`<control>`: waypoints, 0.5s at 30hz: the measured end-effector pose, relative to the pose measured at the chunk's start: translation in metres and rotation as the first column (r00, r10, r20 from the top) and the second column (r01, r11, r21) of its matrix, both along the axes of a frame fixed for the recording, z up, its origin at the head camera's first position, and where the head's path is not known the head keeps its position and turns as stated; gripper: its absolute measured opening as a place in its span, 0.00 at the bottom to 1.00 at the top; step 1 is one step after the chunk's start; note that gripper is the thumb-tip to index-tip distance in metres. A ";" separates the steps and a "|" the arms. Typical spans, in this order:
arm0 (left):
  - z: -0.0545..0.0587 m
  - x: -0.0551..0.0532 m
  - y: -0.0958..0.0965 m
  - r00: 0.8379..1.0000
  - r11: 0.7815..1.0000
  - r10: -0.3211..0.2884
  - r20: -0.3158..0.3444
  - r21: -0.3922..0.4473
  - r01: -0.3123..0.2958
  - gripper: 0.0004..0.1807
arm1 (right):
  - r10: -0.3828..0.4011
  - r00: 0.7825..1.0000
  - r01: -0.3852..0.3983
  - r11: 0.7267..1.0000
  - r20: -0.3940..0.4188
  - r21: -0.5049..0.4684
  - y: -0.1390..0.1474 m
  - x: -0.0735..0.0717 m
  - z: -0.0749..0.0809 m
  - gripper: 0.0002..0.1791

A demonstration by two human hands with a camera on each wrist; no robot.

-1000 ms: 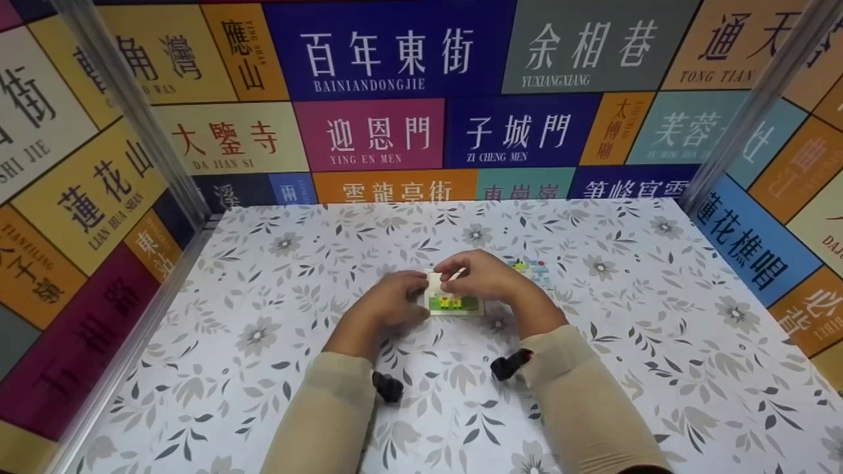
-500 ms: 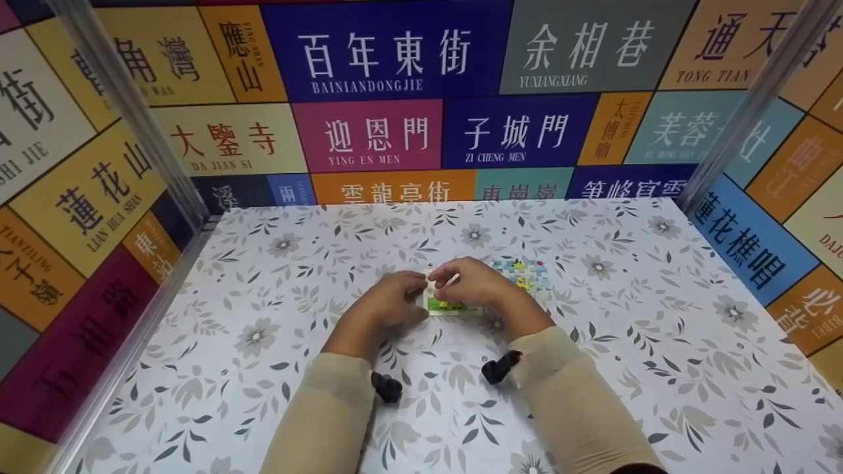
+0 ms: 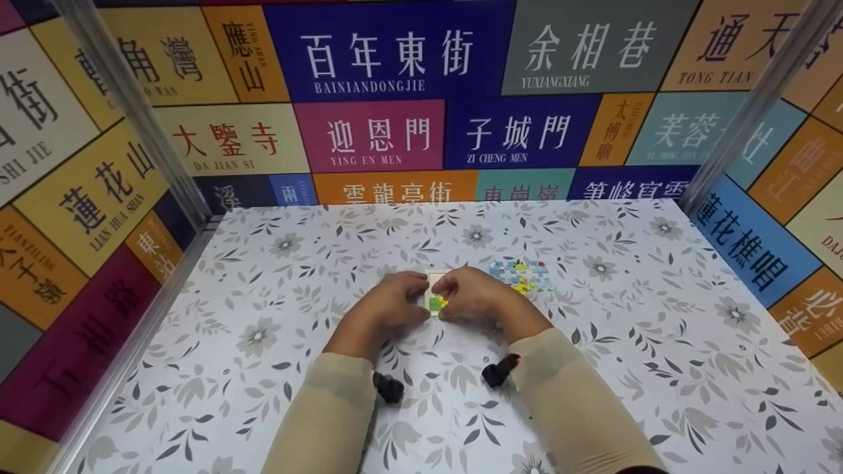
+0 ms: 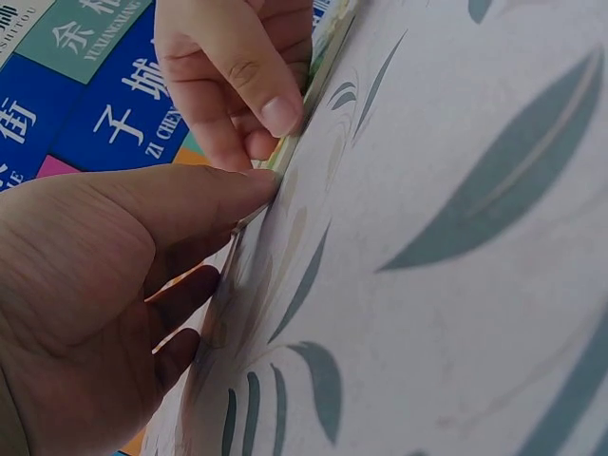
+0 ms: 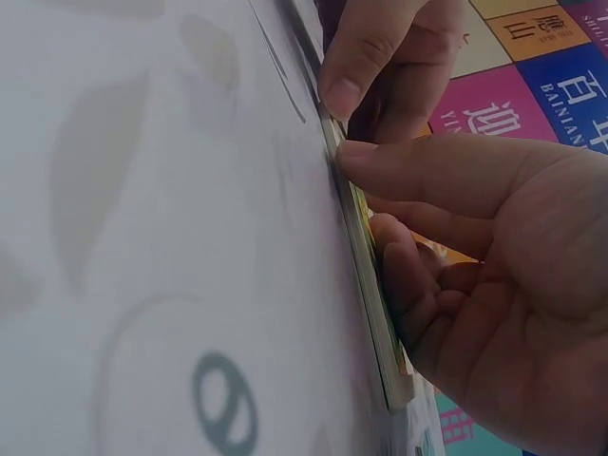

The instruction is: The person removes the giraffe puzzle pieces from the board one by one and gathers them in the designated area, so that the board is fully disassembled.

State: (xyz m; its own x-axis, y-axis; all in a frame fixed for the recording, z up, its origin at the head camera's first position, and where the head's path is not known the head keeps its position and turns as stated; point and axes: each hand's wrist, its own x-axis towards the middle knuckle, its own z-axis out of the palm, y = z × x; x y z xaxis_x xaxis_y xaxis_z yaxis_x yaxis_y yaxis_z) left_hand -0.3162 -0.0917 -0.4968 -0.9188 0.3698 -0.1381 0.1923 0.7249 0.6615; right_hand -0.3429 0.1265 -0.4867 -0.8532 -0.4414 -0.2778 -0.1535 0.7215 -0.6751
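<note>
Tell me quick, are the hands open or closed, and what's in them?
Left hand: closed, holding the small board by its left end.
Right hand: fingers bent at the board; can't tell if it's holding anything.

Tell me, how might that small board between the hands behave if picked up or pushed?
The board is probably stiff, since its edge looks straight. Being small and thin, it is likely light. Lying flat on the table, it would probably slide rather than roll or tip.
</note>
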 end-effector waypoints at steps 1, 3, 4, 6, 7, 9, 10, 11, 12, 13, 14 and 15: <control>0.000 0.000 0.000 1.000 1.000 0.005 0.004 -0.009 -0.005 0.35 | -0.008 1.000 0.008 1.000 0.004 0.003 0.000 0.000 0.000 0.26; -0.001 0.000 0.000 1.000 1.000 0.014 0.012 -0.025 -0.014 0.35 | -0.019 1.000 0.019 1.000 0.007 0.007 0.000 0.000 0.000 0.25; -0.001 0.000 0.000 1.000 0.999 0.018 0.015 -0.028 -0.018 0.35 | -0.022 1.000 0.022 1.000 0.007 0.010 0.000 0.001 0.000 0.24; -0.001 -0.001 0.000 1.000 0.999 0.020 0.017 -0.031 -0.019 0.36 | -0.025 1.000 0.025 1.000 0.002 0.017 0.000 0.002 0.000 0.23; -0.001 -0.001 0.000 1.000 0.999 0.017 0.015 -0.031 -0.016 0.35 | -0.025 1.000 0.025 0.999 -0.001 0.020 0.000 0.002 0.000 0.23; -0.001 -0.001 -0.001 1.000 1.000 0.013 0.014 -0.028 -0.012 0.35 | -0.023 1.000 0.023 1.000 -0.004 0.021 -0.001 0.003 0.000 0.23; -0.001 -0.002 -0.001 1.000 1.000 0.010 0.013 -0.025 -0.010 0.35 | -0.024 1.000 0.024 1.000 -0.003 0.020 -0.001 0.003 0.000 0.23; -0.001 -0.002 -0.001 1.000 1.000 0.008 0.013 -0.026 -0.007 0.35 | -0.026 1.000 0.026 1.000 0.000 0.017 -0.001 0.002 0.000 0.23; -0.001 -0.002 -0.001 1.000 1.000 0.005 0.013 -0.027 -0.005 0.35 | -0.026 1.000 0.026 1.000 0.001 0.014 -0.002 0.002 0.000 0.23; -0.001 -0.003 -0.001 1.000 1.000 0.004 0.013 -0.027 -0.003 0.35 | -0.024 1.000 0.024 1.000 0.001 0.011 -0.002 0.002 -0.001 0.23; -0.001 -0.003 -0.001 1.000 1.000 0.006 0.017 -0.024 -0.005 0.35 | -0.025 1.000 0.025 1.000 0.003 0.006 -0.002 0.002 -0.001 0.23; -0.001 -0.003 -0.001 1.000 1.000 0.010 0.022 -0.022 -0.010 0.35 | -0.026 1.000 0.026 1.000 0.006 0.001 -0.002 0.002 -0.001 0.23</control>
